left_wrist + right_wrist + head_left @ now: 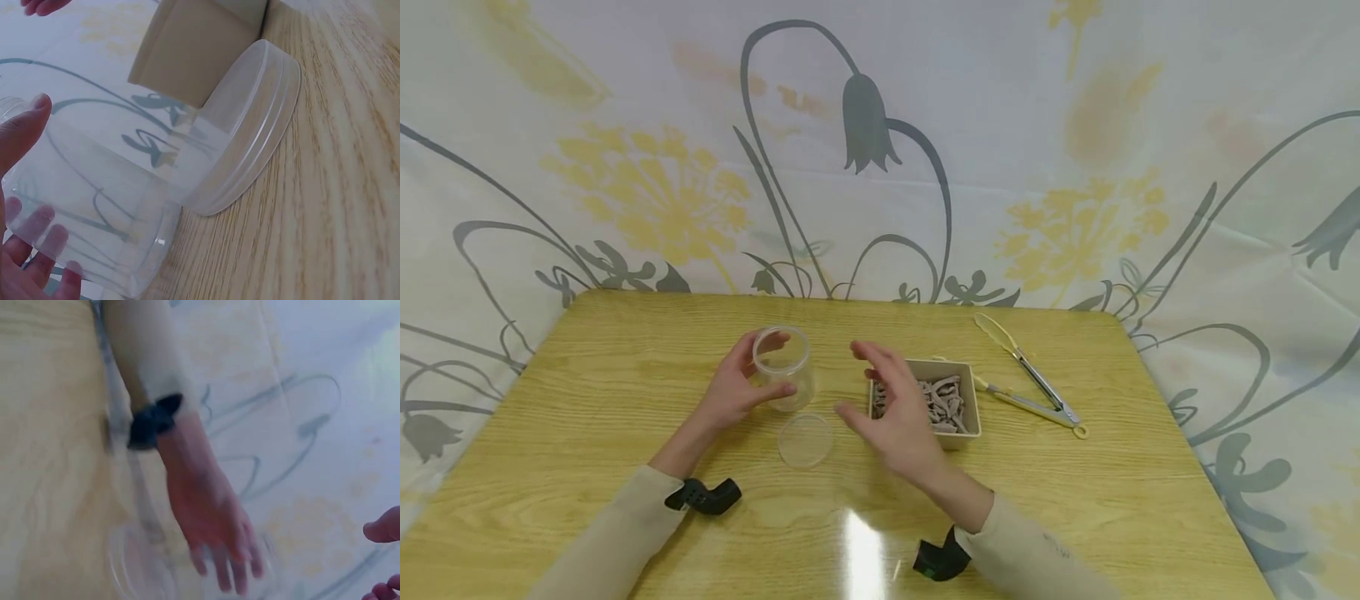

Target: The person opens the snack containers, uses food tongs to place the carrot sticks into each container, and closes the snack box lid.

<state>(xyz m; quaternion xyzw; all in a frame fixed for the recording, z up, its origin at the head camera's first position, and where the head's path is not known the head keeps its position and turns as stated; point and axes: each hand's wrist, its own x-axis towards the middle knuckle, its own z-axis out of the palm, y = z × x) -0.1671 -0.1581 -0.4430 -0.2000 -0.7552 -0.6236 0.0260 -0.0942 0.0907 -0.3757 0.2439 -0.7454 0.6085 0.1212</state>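
Head view: the thumb and fingers of the left hand [733, 383] were curled around the clear jar [801, 379], whose uncovered mouth faced upward. The fingers of the right hand [898, 421] were parted and unloaded, partly in front of the box [973, 408] of greyish pieces [947, 402]. The lid [806, 440] was laid on the table [1075, 500] near the jar; spread tongs [1041, 382] were placed beyond the box. Jar positioning was judged to be in hand; a steady left grip was judged to be required next.

The person's right sleeve [1030, 546] is beige with small faint markings [1057, 546]; a stubby black wrist piece [942, 557] sits at its cuff. Left of that sleeve, a matching left sleeve [613, 533] carries a bent black tube [703, 496].
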